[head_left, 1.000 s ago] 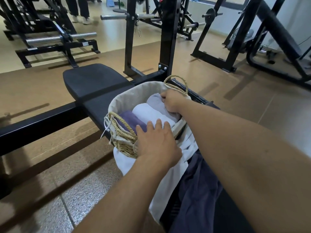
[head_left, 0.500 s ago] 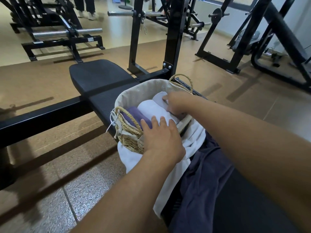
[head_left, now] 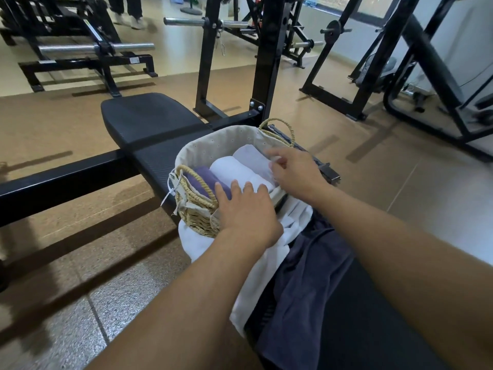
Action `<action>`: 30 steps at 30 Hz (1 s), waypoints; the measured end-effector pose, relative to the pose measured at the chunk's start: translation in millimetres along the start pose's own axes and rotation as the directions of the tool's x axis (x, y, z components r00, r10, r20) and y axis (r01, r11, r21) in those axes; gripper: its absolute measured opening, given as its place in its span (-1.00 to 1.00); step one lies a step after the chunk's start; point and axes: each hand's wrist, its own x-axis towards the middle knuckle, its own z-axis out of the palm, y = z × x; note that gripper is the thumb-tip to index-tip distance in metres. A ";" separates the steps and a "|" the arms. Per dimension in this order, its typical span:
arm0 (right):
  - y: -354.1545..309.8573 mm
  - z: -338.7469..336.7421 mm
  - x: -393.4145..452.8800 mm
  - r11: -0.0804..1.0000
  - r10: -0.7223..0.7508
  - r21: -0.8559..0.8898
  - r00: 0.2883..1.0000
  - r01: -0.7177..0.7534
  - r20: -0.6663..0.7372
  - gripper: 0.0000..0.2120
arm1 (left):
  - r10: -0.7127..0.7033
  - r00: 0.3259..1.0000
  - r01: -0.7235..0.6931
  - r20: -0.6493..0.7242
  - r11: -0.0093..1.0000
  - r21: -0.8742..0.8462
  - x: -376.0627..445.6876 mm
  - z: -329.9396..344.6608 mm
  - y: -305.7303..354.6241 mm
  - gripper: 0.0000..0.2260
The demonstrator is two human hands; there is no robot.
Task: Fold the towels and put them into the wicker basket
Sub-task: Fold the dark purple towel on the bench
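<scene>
Looking down, we see these things:
Wicker basket (head_left: 198, 217): it stands on the black desk (head_left: 149, 124), with a pale cloth lining and two woven handles, one at the near left and one at the far right.
Purple towel (head_left: 206, 180): folded, it lies inside the basket at the left side.
White towel (head_left: 234, 170): folded, it lies in the middle of the basket, touching the purple one.
Pale lilac towel (head_left: 253, 157): folded, it lies at the right side of the basket, beside the white one.
Left hand (head_left: 246, 209): we rest it on the near rim of the basket; the fingers (head_left: 234, 186) are straight, a little spread, and lie flat on the purple and white towels. They grip nothing.
Right hand (head_left: 296, 172): it is over the right side of the basket, fingers loosely bent and touching the lilac towel. We cannot tell if they pinch the cloth.
Loose white towel (head_left: 256, 276): unfolded, it hangs from under the basket over the desk edge.
Dark blue towel (head_left: 306, 289): unfolded, it lies crumpled on the desk, just beside the loose white one.
</scene>
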 end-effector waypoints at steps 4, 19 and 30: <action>32.4 -6.1 -92.5 0.990 -0.124 0.033 0.950 0.139 -0.286 -0.74 | 0.011 0.999 -0.012 -0.037 1.000 -0.021 -6.2 -4.7 3.3 -0.32; 64.7 -75.5 -288.8 0.914 0.282 -0.399 0.826 -0.077 0.488 -0.61 | 0.400 0.915 -0.397 -0.045 0.880 -0.262 -57.1 42.1 51.5 -0.75; 51.9 -87.5 -304.7 0.936 0.352 -0.061 0.924 -0.347 0.152 -0.82 | 0.605 0.751 -0.638 0.266 0.768 0.056 -74.9 81.6 62.0 -0.64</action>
